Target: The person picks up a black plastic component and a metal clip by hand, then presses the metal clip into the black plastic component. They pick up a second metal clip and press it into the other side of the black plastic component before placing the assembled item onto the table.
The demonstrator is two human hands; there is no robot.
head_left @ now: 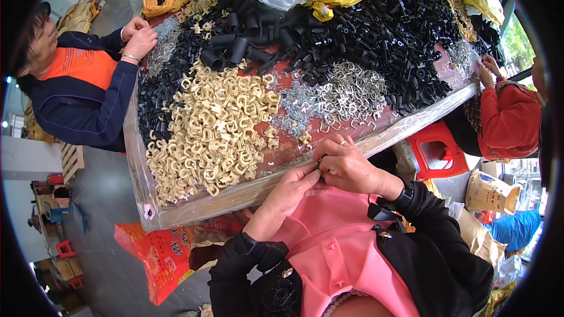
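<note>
Black part (pixel 319 166) between both hands (pixel 291 190) (pixel 351 167), direction and long axis unclear

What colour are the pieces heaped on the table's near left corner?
The pieces are cream, best seen in head view.

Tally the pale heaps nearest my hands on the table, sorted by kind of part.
Cream clips: 1 heap
Small silvery pieces: 1 heap
Silver U-shaped clips: 1 heap
Total: 3 heaps; the single pieces overlap too much to count.
</note>
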